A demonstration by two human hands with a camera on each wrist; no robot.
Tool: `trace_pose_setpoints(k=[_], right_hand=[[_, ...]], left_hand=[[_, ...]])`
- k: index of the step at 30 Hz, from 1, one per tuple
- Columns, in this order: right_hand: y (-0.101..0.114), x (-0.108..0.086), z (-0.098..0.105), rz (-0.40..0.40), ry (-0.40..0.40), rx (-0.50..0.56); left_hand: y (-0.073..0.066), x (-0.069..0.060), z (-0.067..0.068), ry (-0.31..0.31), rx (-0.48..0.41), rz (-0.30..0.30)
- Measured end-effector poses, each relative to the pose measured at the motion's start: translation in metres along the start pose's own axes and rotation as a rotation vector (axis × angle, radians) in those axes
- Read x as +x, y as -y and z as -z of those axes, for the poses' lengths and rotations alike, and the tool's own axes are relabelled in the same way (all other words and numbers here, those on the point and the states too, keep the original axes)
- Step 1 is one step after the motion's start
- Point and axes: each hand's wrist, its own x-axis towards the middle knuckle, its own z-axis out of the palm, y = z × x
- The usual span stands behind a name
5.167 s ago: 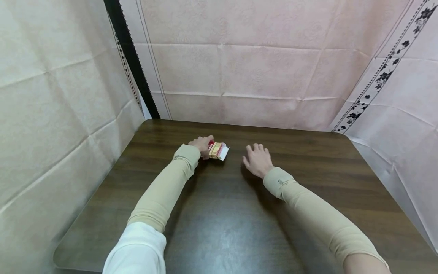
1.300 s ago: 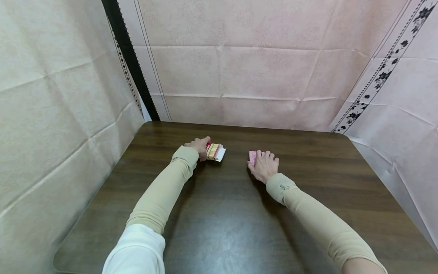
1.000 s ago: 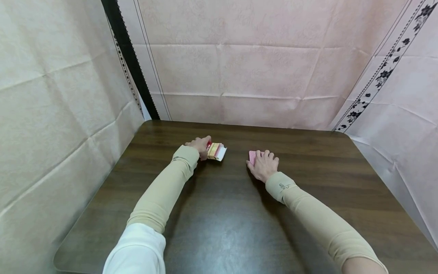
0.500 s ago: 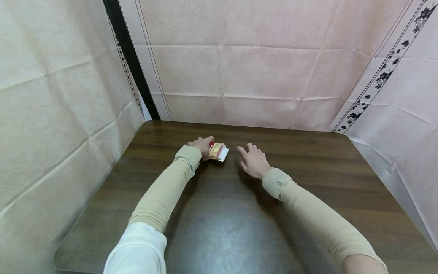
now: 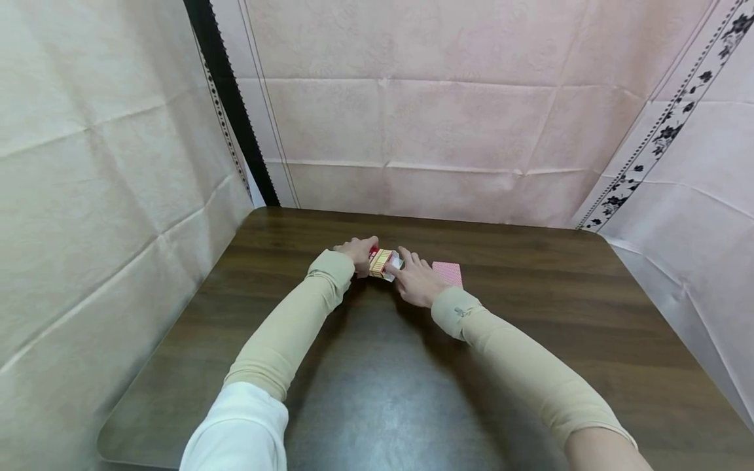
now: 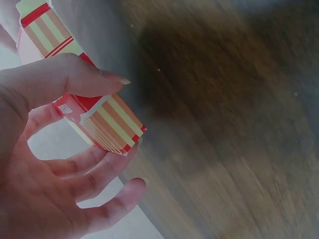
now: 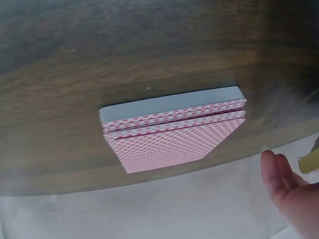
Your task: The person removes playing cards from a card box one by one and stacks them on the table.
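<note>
My left hand point(image 5: 355, 254) holds a red and yellow striped playing card box point(image 5: 380, 263) by its closed end, slightly above the table. In the left wrist view, the thumb lies over the card box point(image 6: 112, 117) and curled fingers support it below. My right hand point(image 5: 415, 281) is at the box's other end, with thumb and index finger around the white flap point(image 5: 396, 261); the exact contact is partly hidden. Behind that hand, a deck of playing cards point(image 5: 448, 272) with pink patterned backs lies on the table. The right wrist view shows the card deck point(image 7: 172, 142) squared, with a narrow step between layers.
The dark wooden table point(image 5: 353, 392) has rounded far corners. Pale creased cloth point(image 5: 412, 131) hangs behind it and on both sides, with a black strip point(image 5: 232, 98) at the left and a floral border at the right.
My right hand has left the card deck and moved left to the box's flap end, uncovering the deck. The left hand keeps hold of the box, which shifts slightly right.
</note>
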Motion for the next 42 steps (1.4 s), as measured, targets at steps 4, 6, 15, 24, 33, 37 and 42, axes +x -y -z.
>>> trace_pose_setpoints(k=[4, 6, 15, 24, 33, 37, 42], right_hand=[[0.002, 0.002, -0.003, 0.005, 0.043, -0.021], [0.002, 0.003, -0.004, 0.010, 0.045, -0.022], [-0.002, 0.002, -0.001, 0.045, -0.087, 0.037], [0.001, 0.004, 0.004, 0.070, -0.138, 0.051], [0.004, 0.002, 0.007, 0.026, -0.123, 0.040], [0.001, -0.001, 0.005, 0.001, -0.118, 0.058], [-0.005, -0.006, 0.004, -0.023, -0.144, 0.070]], left_hand=[[-0.004, 0.000, -0.003, 0.009, -0.011, -0.021], [-0.004, 0.001, -0.003, 0.007, -0.011, -0.024], [0.005, -0.004, 0.002, 0.005, -0.010, -0.002], [0.012, -0.013, 0.005, 0.011, -0.022, -0.011], [0.018, -0.007, 0.002, 0.008, -0.031, 0.037], [0.023, -0.004, 0.000, 0.013, -0.031, 0.065], [0.027, -0.004, 0.002, 0.013, -0.037, 0.078]])
